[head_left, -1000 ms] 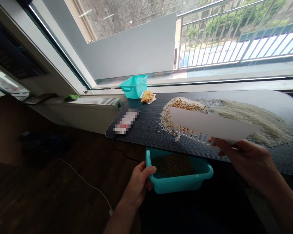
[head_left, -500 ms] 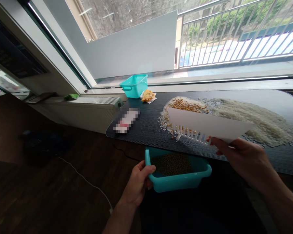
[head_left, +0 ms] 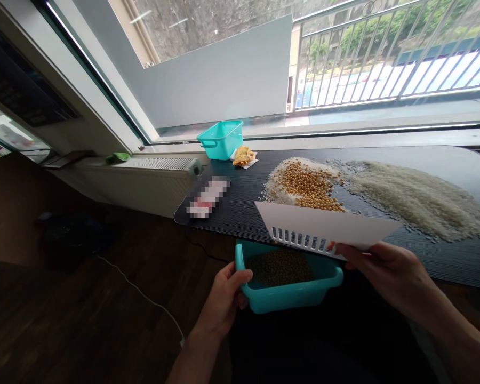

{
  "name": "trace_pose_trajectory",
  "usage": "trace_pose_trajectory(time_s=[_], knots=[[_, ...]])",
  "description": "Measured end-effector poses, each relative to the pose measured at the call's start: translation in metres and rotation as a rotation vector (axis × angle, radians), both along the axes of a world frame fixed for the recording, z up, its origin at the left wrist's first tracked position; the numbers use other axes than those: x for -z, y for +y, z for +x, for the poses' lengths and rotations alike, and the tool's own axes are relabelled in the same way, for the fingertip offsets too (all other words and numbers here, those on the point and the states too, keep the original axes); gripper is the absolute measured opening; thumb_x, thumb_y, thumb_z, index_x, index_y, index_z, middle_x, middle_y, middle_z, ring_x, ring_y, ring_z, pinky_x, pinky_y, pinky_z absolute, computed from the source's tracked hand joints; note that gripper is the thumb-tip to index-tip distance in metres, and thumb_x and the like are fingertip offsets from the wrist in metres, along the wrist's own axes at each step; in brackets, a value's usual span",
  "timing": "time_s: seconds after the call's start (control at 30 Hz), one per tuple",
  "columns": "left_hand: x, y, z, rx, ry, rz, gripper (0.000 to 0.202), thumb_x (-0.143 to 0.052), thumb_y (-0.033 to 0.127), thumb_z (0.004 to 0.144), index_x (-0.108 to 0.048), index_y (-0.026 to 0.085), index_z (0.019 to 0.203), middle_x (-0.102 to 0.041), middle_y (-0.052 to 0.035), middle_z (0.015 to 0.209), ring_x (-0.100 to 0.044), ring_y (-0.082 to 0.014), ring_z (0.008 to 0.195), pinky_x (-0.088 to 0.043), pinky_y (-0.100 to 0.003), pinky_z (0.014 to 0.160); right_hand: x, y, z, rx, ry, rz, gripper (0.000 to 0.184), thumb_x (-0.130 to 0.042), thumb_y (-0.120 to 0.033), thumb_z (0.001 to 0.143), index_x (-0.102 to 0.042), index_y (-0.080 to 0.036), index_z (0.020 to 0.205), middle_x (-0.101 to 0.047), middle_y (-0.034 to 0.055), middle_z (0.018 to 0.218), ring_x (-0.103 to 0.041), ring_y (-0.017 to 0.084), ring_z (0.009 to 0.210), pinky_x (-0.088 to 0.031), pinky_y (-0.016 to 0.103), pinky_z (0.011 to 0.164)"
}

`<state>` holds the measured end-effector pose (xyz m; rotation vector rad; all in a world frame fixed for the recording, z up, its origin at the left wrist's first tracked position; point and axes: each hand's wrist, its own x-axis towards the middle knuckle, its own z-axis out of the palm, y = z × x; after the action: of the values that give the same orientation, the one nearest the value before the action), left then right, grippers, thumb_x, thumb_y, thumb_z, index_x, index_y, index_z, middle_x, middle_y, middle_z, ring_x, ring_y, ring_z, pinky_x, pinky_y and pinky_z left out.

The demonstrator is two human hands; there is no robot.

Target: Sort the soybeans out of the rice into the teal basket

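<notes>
The right grip (head_left: 392, 264) is pinching a white slotted scraper (head_left: 324, 221), its long axis running leftward along the near edge of the bench (head_left: 244, 197). Lower left, the left grip (head_left: 226, 290) is clasping a teal tub (head_left: 292, 301). Beyond the scraper, nearer the right grip, golden beans (head_left: 312, 186) are lying among white grains (head_left: 274, 184).

No text or number can be read; the flat item (head_left: 208, 198) on the table (head_left: 244, 197) is pixelated.
</notes>
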<state>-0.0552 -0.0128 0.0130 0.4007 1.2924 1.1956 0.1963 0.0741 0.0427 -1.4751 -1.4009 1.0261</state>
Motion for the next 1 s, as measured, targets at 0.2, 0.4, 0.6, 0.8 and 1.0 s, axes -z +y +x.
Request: trace_pose_trajectory(time_s=[0.2, 0.4, 0.6, 0.8, 1.0], knots=[[0.003, -0.001, 0.002, 0.005, -0.005, -0.002, 0.038, -0.085, 0.037, 0.054, -0.055, 0.018, 0.067, -0.041, 0.0113, 0.042, -0.031, -0.0032, 0.036, -0.023, -0.018, 0.037, -0.009, 0.009, 0.007, 0.174, -0.103, 0.043, 0.037, -0.074, -0.060, 0.052, -0.078, -0.025, 0.064, -0.073, 0.0031, 0.059, -0.063, 0.022, 0.053, -0.049, 0.033, 0.051], [0.008, -0.003, 0.001, 0.002, -0.025, -0.017, 0.036, -0.085, 0.034, 0.056, -0.058, 0.017, 0.073, -0.044, 0.0107, 0.045, -0.034, -0.0039, 0.037, -0.024, -0.018, 0.038, -0.004, 0.025, 0.003, 0.159, -0.134, 0.057, 0.039, -0.071, -0.059, 0.057, -0.078, -0.023, 0.069, -0.074, 0.0032, 0.064, -0.065, 0.023, 0.057, -0.048, 0.034, 0.057], [0.006, -0.001, 0.002, -0.008, -0.013, -0.023, 0.037, -0.086, 0.035, 0.053, -0.056, 0.018, 0.068, -0.042, 0.0113, 0.043, -0.032, -0.0036, 0.036, -0.023, -0.018, 0.037, -0.004, 0.021, 0.004, 0.139, -0.083, 0.047, 0.040, -0.073, -0.059, 0.055, -0.079, -0.023, 0.070, -0.076, 0.0049, 0.068, -0.064, 0.021, 0.057, -0.050, 0.034, 0.058], [0.005, -0.001, 0.001, -0.014, -0.009, -0.018, 0.037, -0.086, 0.035, 0.054, -0.058, 0.018, 0.069, -0.042, 0.0111, 0.044, -0.033, -0.0039, 0.037, -0.025, -0.018, 0.038, -0.003, 0.021, 0.001, 0.125, -0.085, 0.072, 0.038, -0.073, -0.060, 0.056, -0.079, -0.024, 0.069, -0.076, 0.0042, 0.065, -0.063, 0.021, 0.054, -0.050, 0.034, 0.055], [0.005, -0.001, 0.001, 0.002, -0.011, -0.010, 0.039, -0.087, 0.037, 0.054, -0.056, 0.018, 0.067, -0.040, 0.0115, 0.044, -0.031, -0.0038, 0.037, -0.023, -0.018, 0.038, -0.002, 0.020, 0.000, 0.081, -0.122, 0.068, 0.042, -0.070, -0.062, 0.058, -0.079, -0.022, 0.071, -0.076, 0.0047, 0.066, -0.065, 0.022, 0.059, -0.050, 0.034, 0.057]])
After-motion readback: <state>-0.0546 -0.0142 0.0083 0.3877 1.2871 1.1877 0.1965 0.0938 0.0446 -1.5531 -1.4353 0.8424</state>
